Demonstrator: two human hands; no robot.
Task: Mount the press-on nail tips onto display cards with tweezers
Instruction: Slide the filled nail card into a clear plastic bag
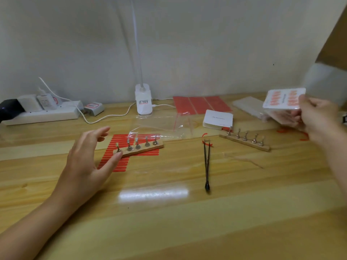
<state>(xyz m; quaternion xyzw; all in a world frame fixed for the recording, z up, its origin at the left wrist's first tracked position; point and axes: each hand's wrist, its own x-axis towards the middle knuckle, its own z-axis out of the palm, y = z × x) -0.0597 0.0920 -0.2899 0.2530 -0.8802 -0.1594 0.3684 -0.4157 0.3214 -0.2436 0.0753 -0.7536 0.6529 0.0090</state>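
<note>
The right hand (317,117) is raised at the far right of the pale wooden table (169,222), its fingers curled round the edge of a white rounded display card (283,98) that carries two groups of orange nail tips — the card is held clear of the tabletop and tilted toward the camera, slightly blurred. The left hand (88,162) hovers low over the table with fingers spread and relaxed, gripping nothing; its thumb tip lies just beside the near end of a wooden strip with five small metal stands (139,147), though whether it touches is unclear. That strip rests on a red sheet of narrow adhesive strips (120,162). A pair of thin black tweezers (207,166) lies untouched on the table between the hands, tips pointing away. A second wooden strip with metal stands (244,141) lies farther right, near the right hand. Behind sit a clear plastic zip bag (163,126), a small stack of white cards (217,119), a larger red sheet (201,105), a white lamp base (143,100) and a white power strip (43,113) against the wall.
</note>
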